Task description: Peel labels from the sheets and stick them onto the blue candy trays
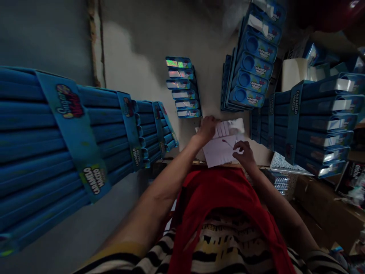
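Observation:
My left hand (208,128) lies over the left part of a white label sheet (224,152), its fingers stretched out and resting on the paper. Shiny silver labels (236,125) run along the sheet's far side, and the near part is plain white. Over the right part of the paper, my right hand (244,152) pinches a thin pale strip (227,144) with a darker tip between thumb and fingers. The strip's exact kind is too small to tell. Beyond my left hand stands a short row of blue candy boxes (184,94) with shiny labels on their ends.
Banded stacks of blue boxes (108,140) line the left side. More blue boxes (253,76) marked "Caramelo Macizo" stand at the far right, beside another banded stack (308,118). A cardboard box (327,205) and a white speckled tray (288,163) are lower right.

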A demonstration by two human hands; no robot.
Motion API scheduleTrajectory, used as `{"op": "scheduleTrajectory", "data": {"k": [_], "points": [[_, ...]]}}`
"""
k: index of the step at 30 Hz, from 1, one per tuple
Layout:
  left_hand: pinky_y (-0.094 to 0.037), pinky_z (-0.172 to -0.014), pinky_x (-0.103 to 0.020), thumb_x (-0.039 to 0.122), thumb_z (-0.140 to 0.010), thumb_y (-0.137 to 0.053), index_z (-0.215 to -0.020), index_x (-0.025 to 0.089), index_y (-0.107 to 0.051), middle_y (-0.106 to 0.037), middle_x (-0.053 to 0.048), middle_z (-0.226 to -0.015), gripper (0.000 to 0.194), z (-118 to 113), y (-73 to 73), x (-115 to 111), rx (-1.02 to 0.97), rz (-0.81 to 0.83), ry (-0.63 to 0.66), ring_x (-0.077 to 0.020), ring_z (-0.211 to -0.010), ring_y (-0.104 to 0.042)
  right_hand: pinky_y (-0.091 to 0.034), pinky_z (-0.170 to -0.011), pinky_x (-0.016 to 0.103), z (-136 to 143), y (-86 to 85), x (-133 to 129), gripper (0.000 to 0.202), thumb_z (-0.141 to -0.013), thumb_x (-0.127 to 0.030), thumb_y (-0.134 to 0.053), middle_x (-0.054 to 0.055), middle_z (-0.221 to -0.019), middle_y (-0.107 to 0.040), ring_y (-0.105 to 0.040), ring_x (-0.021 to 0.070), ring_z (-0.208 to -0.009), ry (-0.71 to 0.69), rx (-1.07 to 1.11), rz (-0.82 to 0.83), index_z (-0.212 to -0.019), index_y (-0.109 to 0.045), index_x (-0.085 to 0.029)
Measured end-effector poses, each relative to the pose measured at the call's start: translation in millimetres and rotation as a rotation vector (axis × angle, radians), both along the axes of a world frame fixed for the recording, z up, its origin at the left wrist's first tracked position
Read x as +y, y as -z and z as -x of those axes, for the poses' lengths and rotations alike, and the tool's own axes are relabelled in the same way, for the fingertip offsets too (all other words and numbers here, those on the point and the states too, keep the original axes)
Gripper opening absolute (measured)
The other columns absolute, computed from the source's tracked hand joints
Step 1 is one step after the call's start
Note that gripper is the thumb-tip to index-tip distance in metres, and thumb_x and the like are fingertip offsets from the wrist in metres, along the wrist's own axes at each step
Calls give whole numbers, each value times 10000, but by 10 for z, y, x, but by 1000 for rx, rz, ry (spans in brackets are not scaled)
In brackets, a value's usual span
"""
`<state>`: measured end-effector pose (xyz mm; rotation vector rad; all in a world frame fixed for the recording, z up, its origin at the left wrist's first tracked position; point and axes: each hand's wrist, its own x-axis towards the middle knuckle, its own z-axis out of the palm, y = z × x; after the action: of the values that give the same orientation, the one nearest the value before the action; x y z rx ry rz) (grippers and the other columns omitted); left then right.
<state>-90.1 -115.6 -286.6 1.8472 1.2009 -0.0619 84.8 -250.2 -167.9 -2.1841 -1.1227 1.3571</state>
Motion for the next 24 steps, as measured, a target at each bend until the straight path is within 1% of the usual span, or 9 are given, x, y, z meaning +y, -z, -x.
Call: {"op": "scheduleTrajectory", "data": {"k": [2,4,7,9,11,14,17,20,24], "points": [[-357,-1178,-530,169,-964,-519,-1299,205,-742,-664,-196,-1369,404,0,-202,-123,-73,-101,-81,-352,-1362,-536,-475,-815,327,-67,-324,18,321,-667,-247,-667,12,-1005,-603,-542,191,-859,189,258,73,-987,-690,-262],[-397,-1164,-486,301,-1010,-532,-1244,206,-753,-695,-166,-1313,336,23,-436,-256,-215,-55,-253,-311,-1311,-574,-430,-754,288,-121,-652,76,462,-661,-257,-709,-17,-926,-597,-528,173,-829,305,473,136,-1121,-707,-294],[-518,-1031,-412,522,-1074,-337,-1257,151,-721,-746,-154,-1193,564,59,-771,-374,-483,342,-545,-249,-1128,-679,-339,-664,264,-140,-1036,199,462,-642,-253,-775,-41,-802,-556,-467,135,-713,397,665,215,-1101,-737,-291],[-554,-965,-402,622,-1065,-214,-1301,126,-696,-755,-177,-1197,732,72,-953,-361,-661,635,-604,-248,-1087,-708,-309,-640,266,-116,-1196,281,367,-632,-270,-809,-46,-764,-545,-422,115,-652,438,734,238,-993,-742,-271],[-566,-937,-405,710,-1029,-211,-1295,124,-702,-756,-194,-1210,809,78,-1103,-296,-785,801,-567,-267,-1106,-713,-312,-634,268,-78,-1296,357,294,-624,-288,-830,-44,-750,-541,-415,109,-636,465,759,234,-896,-723,-254],[-566,-891,-372,739,-928,-503,-1248,142,-728,-772,-169,-1162,713,78,-1290,-183,-835,838,-499,-259,-1057,-719,-312,-611,260,-32,-1385,459,272,-609,-307,-850,-40,-734,-535,-426,107,-640,459,777,225,-822,-697,-236],[-537,-792,-309,601,-747,-794,-1042,157,-772,-786,-109,-1009,533,72,-1441,-110,-807,743,-501,-203,-889,-702,-298,-568,245,-21,-1433,541,301,-589,-342,-880,-40,-706,-537,-426,100,-627,433,781,248,-786,-687,-222],[-501,-709,-285,535,-695,-841,-829,167,-746,-759,-60,-838,403,78,-1561,-53,-826,637,-565,-157,-750,-647,-304,-532,243,-29,-1435,601,358,-582,-393,-921,-50,-652,-521,-420,90,-581,437,737,276,-795,-694,-215],[-511,-680,-295,513,-694,-838,-796,178,-740,-744,-39,-787,363,133,-1732,96,-805,546,-612,-164,-716,-644,-297,-474,247,-1,-1396,684,392,-537,-422,-947,-92,-533,-401,-303,70,-495,470,658,224,-757,-706,-206]]}}
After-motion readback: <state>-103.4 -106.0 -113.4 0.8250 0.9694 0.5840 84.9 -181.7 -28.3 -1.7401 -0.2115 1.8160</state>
